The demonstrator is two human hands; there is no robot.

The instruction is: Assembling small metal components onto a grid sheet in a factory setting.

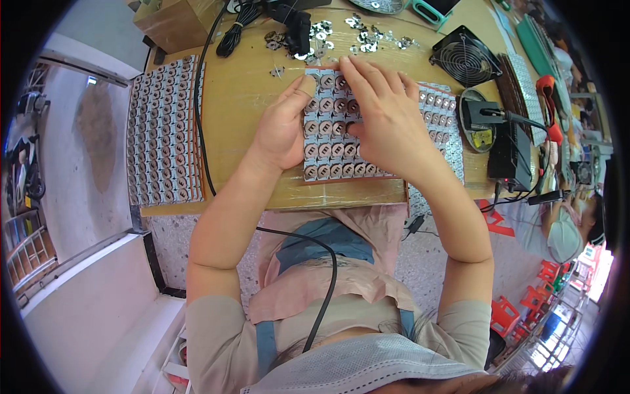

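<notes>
One board (328, 151) lies near the middle of the worktop (236, 111), close to its near edge, with five rows of round discs showing at its uncovered left side; the full count is hidden. The left hand (283, 128) is at the board's left edge, thumb by the far left corner; its fingers are out of sight, so I cannot tell whether they grip. The right hand (388, 108) lies over the board, four fingers stretched toward its far edge, thumb bent and set apart over the discs. Two more disc-covered panels flank it: the left panel (164, 131) along the worktop's left edge, the right panel (453, 148) partly behind the right forearm. Along the far edge are one carton (177, 25) at the left corner, one cable bundle (239, 33), and loose metal bits (371, 39), too small and many to count. Toward the right edge stand one fan (464, 56), one dish with one yellow pad (482, 139), one black box (510, 157), and one stack of sheets (525, 92), number unclear.
</notes>
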